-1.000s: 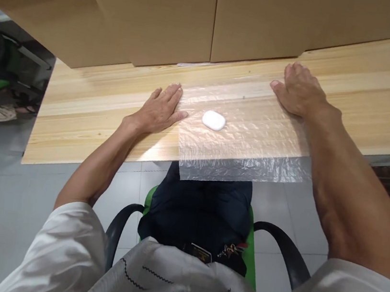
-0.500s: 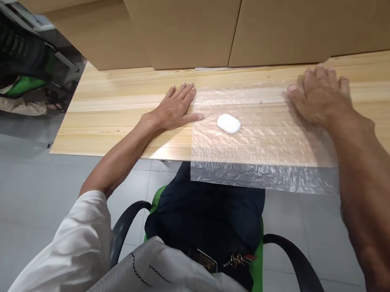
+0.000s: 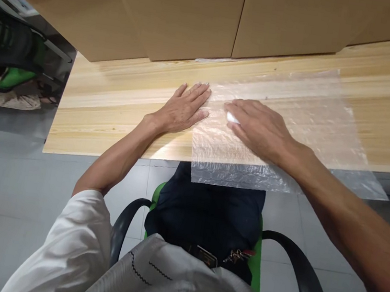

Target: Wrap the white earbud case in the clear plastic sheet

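Observation:
A sheet of clear bubble wrap point(image 3: 315, 119) lies over the wooden table, its near side hanging past the front edge. On it sits a small white rounded object point(image 3: 233, 118), smooth like a case or mouse, mostly covered by my right hand point(image 3: 259, 128). The fingers and thumb of that hand are closed around the object's sides. My left hand point(image 3: 185, 107) rests flat and open on the table, its fingertips and thumb at the left border of the wrap.
Large cardboard boxes point(image 3: 184, 14) line the back of the wooden table point(image 3: 113, 110). A green and black chair point(image 3: 15, 58) stands off to the left, with part of a person near it. Keys point(image 3: 235, 255) hang at my waist.
My right hand has moved left from the far right part of the wrap onto the white object. The left hand has stayed nearly in place, flat on the table.

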Demonstrator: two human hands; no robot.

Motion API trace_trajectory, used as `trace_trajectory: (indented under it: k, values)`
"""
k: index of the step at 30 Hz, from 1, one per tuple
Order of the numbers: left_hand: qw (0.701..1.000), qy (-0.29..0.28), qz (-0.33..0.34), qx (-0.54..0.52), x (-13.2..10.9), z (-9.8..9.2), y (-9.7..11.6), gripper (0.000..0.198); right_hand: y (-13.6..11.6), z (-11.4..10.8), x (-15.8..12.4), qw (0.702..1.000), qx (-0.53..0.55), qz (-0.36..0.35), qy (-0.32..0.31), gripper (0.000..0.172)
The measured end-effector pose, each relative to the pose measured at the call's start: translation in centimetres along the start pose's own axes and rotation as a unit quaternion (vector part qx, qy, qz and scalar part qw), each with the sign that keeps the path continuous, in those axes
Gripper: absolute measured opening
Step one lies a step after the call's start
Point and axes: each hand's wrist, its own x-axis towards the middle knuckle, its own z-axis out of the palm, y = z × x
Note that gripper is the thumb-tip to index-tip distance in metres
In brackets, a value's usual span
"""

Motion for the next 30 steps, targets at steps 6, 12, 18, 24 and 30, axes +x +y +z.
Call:
trace_trajectory:
  k: [6, 12, 18, 24, 30]
  values:
    - [1.000, 0.001, -0.002, -0.005, -0.1, -0.1, -0.1, 0.097, 4.6, -3.4, -1.5, 0.988, -0.043, 0.143, -0.030, 0.046]
    - [1.000, -0.005, -0.009, -0.010, 0.0, -0.4, 0.2, 0.106, 4.6, -1.6, -0.9, 0.989, -0.075, 0.126, 0.002, 0.068]
    - [1.000, -0.009, -0.010, -0.011, -0.3, -0.7, 0.1, 0.094, -0.4, 4.1, 1.2, 0.997, 0.020, -0.069, -0.035, 0.078]
    - [1.000, -0.008, -0.006, -0.005, -0.2, -0.7, -0.5, 0.094, -3.1, 5.5, -1.9, 0.987, 0.054, -0.148, -0.002, 0.080]
    - [1.000, 0.001, 0.009, -0.003, 0.3, -0.5, -1.5, 0.095, -5.2, 4.8, -4.6, 0.974, 0.053, -0.218, 0.020, 0.079]
